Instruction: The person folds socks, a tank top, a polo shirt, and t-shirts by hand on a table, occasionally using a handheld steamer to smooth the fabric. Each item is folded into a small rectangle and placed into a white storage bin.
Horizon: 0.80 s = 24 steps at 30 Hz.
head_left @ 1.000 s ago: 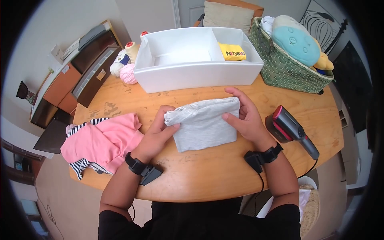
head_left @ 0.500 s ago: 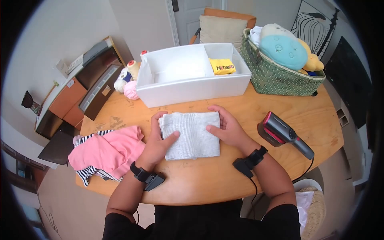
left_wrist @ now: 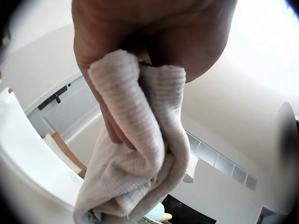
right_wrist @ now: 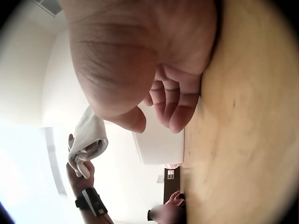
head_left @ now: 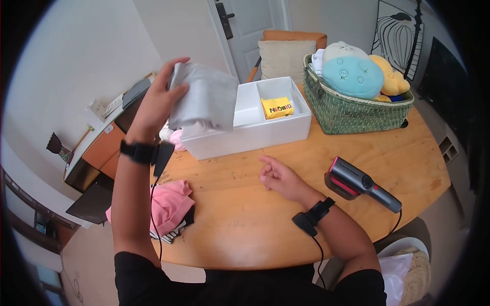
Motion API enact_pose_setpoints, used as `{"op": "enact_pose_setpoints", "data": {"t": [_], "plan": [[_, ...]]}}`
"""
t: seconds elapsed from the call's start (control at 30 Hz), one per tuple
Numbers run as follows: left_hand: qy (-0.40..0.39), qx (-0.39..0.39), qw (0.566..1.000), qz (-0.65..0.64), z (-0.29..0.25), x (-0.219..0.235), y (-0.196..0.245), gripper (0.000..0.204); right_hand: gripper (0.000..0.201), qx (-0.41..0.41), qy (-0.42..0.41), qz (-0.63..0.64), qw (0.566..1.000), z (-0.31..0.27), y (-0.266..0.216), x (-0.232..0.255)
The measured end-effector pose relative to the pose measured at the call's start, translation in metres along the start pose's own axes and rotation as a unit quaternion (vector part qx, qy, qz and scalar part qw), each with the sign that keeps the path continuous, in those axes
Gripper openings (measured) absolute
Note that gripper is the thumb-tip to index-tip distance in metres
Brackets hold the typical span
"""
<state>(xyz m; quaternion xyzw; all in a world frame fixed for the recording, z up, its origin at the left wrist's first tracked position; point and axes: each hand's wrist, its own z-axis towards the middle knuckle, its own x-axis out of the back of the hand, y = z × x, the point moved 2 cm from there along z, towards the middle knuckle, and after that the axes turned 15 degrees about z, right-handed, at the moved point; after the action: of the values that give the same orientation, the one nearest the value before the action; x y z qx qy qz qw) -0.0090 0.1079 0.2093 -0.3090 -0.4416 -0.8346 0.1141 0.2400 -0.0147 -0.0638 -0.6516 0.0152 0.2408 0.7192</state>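
My left hand [head_left: 154, 104] is raised over the left end of the white box. It grips a folded light grey garment [head_left: 208, 99] by its left edge, thumb on the near face. The left wrist view shows thick ribbed layers of the garment [left_wrist: 133, 112] hanging from the hand. Over the middle of the wooden table is my right hand [head_left: 283, 178], its fingers loosely curled around nothing. The right wrist view has this hand [right_wrist: 131, 65] low beside the tabletop. Part of the white box [head_left: 260, 136] is hidden behind the garment.
A yellow cloth lettered NEOBIO [head_left: 277, 108] lies in the box's right compartment. Right of it stands a green woven basket [head_left: 352, 115] with plush toys. A handheld steamer [head_left: 357, 181] lies on the right; pink clothing [head_left: 171, 201] is at the left, near pink yarn [head_left: 176, 138].
Both hands held the garment low over the table; now the left hand alone has lifted it up and left, over the box. The right hand has let go and stays over the table.
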Motion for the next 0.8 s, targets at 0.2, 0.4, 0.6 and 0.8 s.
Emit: {"op": "enact_pose_setpoints", "data": {"t": [0.2, 0.4, 0.6, 0.8], "plan": [[-0.077, 0.002, 0.97, 0.23, 0.091, -0.048, -0.053, 0.058, 0.054, -0.012, -0.02, 0.028, 0.999, -0.001, -0.002, 0.003], [-0.181, 0.074, 0.958, 0.211, 0.117, -0.103, -0.093, 0.06, 0.047, -0.009, -0.035, 0.03, 0.999, -0.003, 0.003, 0.005], [-0.387, 0.256, 0.788, 0.405, 0.098, -0.091, -0.134, 0.054, 0.044, -0.006, -0.04, 0.036, 0.999, 0.001, 0.003, 0.005], [-0.444, 0.176, 0.769, 0.425, 0.113, -0.107, -0.125, 0.058, 0.04, -0.018, -0.04, 0.042, 0.998, 0.001, 0.004, 0.005]]}}
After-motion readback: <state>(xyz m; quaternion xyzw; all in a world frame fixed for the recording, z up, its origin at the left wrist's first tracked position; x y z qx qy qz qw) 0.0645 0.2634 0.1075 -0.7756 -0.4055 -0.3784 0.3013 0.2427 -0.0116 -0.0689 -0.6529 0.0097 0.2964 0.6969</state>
